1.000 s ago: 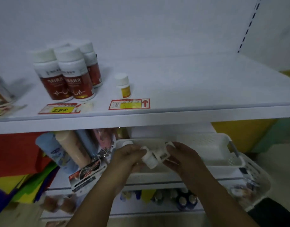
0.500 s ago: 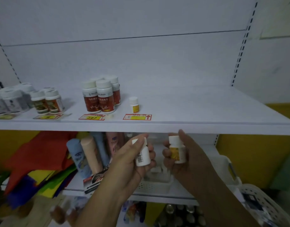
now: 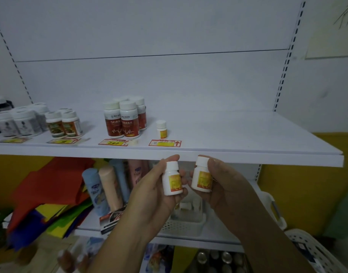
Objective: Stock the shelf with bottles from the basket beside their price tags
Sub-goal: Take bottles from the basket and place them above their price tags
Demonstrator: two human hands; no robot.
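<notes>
My left hand (image 3: 157, 194) is closed round one small white bottle (image 3: 172, 179) and my right hand (image 3: 226, 188) round its twin (image 3: 201, 175), both upright just below the shelf (image 3: 248, 150) lip. They look light, rigid plastic, smooth enough to slip, so I pinch the labelled body, not the cap. The matching bottle (image 3: 161, 129) stands behind its price tag (image 3: 164, 143); the basket (image 3: 184, 223) sits below.
</notes>
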